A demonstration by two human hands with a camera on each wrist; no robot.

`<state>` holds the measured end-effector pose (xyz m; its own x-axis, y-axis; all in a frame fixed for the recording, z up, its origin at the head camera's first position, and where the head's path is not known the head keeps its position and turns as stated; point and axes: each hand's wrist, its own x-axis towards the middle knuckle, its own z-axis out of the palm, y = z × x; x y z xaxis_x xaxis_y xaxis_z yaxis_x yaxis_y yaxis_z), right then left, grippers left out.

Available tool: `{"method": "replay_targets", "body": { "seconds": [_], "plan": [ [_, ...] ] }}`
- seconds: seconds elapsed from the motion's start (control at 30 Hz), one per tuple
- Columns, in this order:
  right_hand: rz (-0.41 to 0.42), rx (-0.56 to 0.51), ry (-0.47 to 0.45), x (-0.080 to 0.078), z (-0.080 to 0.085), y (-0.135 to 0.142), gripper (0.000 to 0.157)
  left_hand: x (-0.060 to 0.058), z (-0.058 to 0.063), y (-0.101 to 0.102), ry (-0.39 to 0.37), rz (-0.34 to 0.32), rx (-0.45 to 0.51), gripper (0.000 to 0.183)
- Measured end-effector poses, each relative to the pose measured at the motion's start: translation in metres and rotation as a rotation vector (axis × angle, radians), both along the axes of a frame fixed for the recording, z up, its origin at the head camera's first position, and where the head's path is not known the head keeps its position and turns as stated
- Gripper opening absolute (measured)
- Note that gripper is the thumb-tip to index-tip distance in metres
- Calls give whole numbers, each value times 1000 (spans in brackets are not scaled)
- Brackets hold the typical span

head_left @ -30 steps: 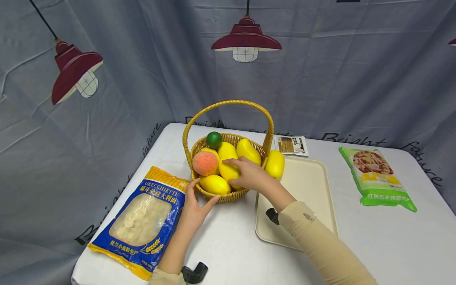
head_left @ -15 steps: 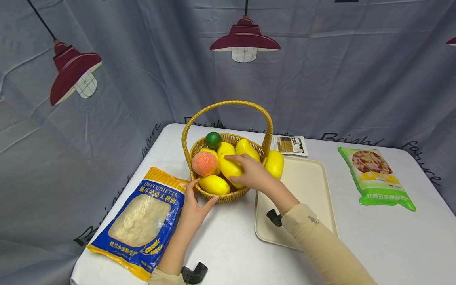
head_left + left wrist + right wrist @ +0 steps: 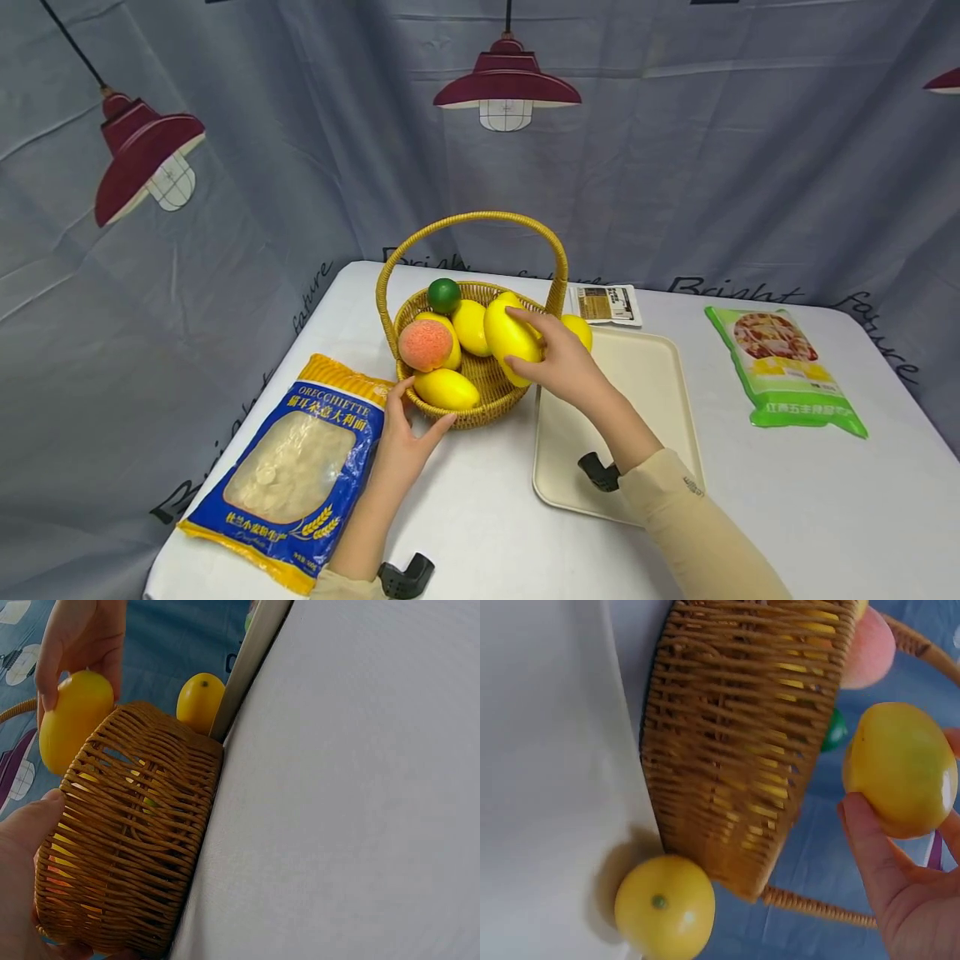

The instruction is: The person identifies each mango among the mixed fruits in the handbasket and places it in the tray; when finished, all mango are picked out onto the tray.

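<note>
A yellow mango (image 3: 506, 333) is held between the thumb and fingers of my right hand (image 3: 562, 362), raised above the right part of the wicker basket (image 3: 480, 419). The right wrist view shows this mango (image 3: 900, 772) clear of the basket's rim. My left hand (image 3: 405, 437) grips the basket's near left side, thumb (image 3: 41, 817) at the rim and fingers partly hidden. Inside the basket lie a peach (image 3: 425, 345), a small green fruit (image 3: 444, 295), a lemon-like yellow fruit (image 3: 447, 389) at the front and other yellow fruits (image 3: 471, 327).
Right of the basket, another yellow fruit (image 3: 579, 327) sits at the far left corner of a beige tray (image 3: 622, 400). A blue pasta bag (image 3: 292, 467) lies left, a green food bag (image 3: 787, 367) right, a small packet (image 3: 606, 305) behind. The basket's tall handle (image 3: 472, 217) arches overhead.
My right hand has lifted the mango out of the pile and moved it up and to the right, uncovering the basket's floor. My left hand stays at the basket.
</note>
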<state>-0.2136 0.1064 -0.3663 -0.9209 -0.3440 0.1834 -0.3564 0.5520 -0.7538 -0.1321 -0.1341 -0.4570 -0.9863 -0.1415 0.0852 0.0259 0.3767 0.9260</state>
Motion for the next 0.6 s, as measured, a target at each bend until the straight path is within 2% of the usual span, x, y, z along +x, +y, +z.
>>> {"method": "replay_targets", "body": {
  "seconds": [0.33, 0.6],
  "plan": [
    [-131, -154, -64, 3, 7, 41, 68, -1, -2, 0, 4, 6, -2, 81],
    [-187, -248, -155, 3, 3, 66, 57, -2, -3, 0, 14, -2, -2, 79]
  ]
}}
